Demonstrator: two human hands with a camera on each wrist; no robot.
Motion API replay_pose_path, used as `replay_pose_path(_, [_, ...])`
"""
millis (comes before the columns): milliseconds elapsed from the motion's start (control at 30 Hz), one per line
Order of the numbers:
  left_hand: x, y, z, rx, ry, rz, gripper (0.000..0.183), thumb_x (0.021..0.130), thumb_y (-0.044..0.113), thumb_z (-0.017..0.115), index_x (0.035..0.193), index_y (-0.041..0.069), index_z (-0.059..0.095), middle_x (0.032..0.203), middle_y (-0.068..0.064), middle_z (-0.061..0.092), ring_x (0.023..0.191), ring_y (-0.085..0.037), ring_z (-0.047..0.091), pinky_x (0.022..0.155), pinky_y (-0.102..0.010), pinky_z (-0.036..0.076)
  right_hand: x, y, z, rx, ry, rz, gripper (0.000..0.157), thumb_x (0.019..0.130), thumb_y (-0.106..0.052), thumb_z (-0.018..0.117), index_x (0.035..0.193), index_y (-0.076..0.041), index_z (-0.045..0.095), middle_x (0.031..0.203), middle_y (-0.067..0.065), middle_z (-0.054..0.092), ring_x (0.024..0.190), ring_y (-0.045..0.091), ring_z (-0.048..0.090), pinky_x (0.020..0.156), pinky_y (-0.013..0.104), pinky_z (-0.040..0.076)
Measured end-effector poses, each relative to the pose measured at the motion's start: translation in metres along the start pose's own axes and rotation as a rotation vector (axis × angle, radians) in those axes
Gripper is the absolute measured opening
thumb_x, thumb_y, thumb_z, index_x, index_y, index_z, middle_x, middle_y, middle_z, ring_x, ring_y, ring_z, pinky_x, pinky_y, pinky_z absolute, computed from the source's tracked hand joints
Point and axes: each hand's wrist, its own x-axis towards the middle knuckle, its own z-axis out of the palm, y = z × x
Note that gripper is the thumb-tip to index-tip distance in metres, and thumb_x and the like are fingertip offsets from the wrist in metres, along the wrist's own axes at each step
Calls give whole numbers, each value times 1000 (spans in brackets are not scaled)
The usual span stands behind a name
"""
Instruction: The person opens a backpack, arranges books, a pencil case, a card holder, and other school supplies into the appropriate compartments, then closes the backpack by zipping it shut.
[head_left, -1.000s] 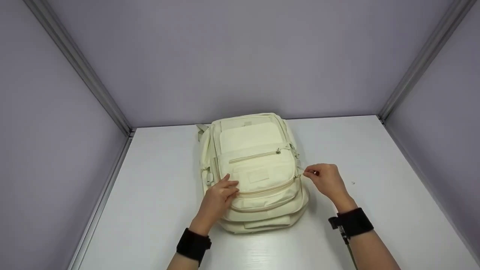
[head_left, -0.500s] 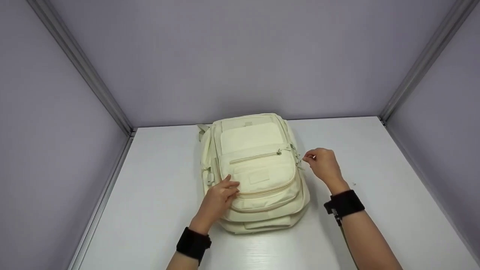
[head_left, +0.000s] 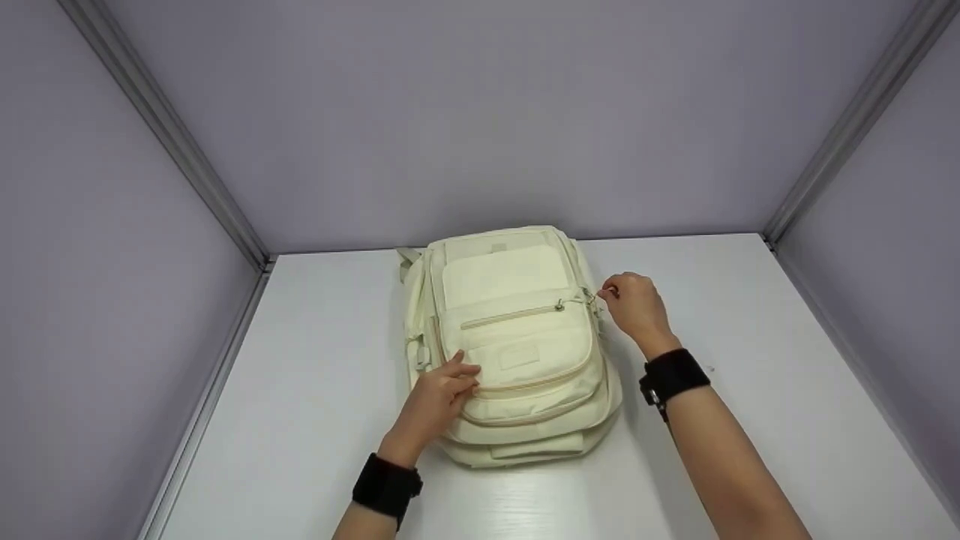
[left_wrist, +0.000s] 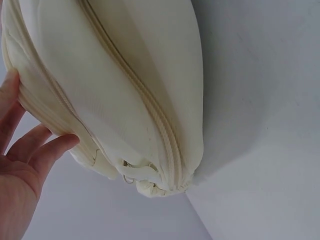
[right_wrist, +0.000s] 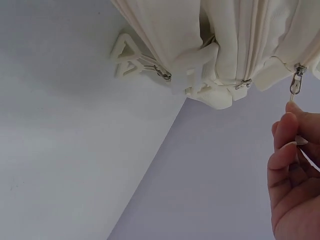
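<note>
A cream backpack (head_left: 506,274) lies front side up, its top towards the back wall. My left hand (head_left: 435,397) rests on the lower left of its front pocket, fingers fairly straight. In the left wrist view, fingertips (left_wrist: 70,140) touch the pocket's edge beside a long zipper (left_wrist: 127,72). At the bag's right side, my right hand (head_left: 636,311) pinches a zipper pull between thumb and fingers. The right wrist view shows its metal slider (right_wrist: 296,82) just beyond the fingertips; the grip hides most of the pull.
The backpack lies on a white table (head_left: 322,360), close to the grey back wall (head_left: 480,127). In the right wrist view, cream triangular pulls (right_wrist: 127,57) hang from another zipper, beside a pale buckle (right_wrist: 192,65). Each wrist wears a black band (head_left: 675,373).
My right hand has moved up along the bag's right side, away from me, with the zipper pull between its fingers. The front pocket's zipper slider went with it. The left hand stays put.
</note>
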Motion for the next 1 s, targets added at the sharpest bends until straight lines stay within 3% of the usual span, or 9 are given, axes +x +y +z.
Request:
replay_pose_path(500, [3, -1, -1, -51, -31, -6, 12, 88, 2, 72, 98, -3, 76, 107, -13, 70, 122, -37, 55, 90, -35, 51, 10, -6, 9, -136, 66, 59, 12, 91, -12, 69, 91, 0, 71, 88, 14, 67, 75, 34, 66, 62, 50, 53])
replay_pose_path(667, [1, 0, -1, -54, -18, -33, 9, 89, 6, 72, 95, 1, 77, 110, -11, 68, 125, -37, 52, 90, -34, 51, 2, -8, 7, -161, 20, 50, 12, 92, -12, 68, 98, -2, 72, 92, 15, 67, 78, 34, 66, 63, 49, 52])
replay_pose_path(833, [-1, 3, 0, 33, 35, -47, 7, 86, 12, 77, 89, 6, 75, 113, -13, 63, 120, -35, 56, 91, -39, 51, -15, -12, 5, -119, -33, -2, 26, 92, -11, 69, 117, -3, 69, 113, 21, 63, 94, 41, 62, 71, 52, 52])
replay_pose_path(1000, [-2, 6, -2, 118, 35, -172, 39, 84, 27, 80, 116, 9, 69, 130, -19, 52, 118, -35, 55, 92, -46, 49, -39, -20, 2, -53, -55, -52, 38, 96, -20, 66, 131, -7, 62, 127, 22, 55, 98, 40, 60, 74, 52, 51])
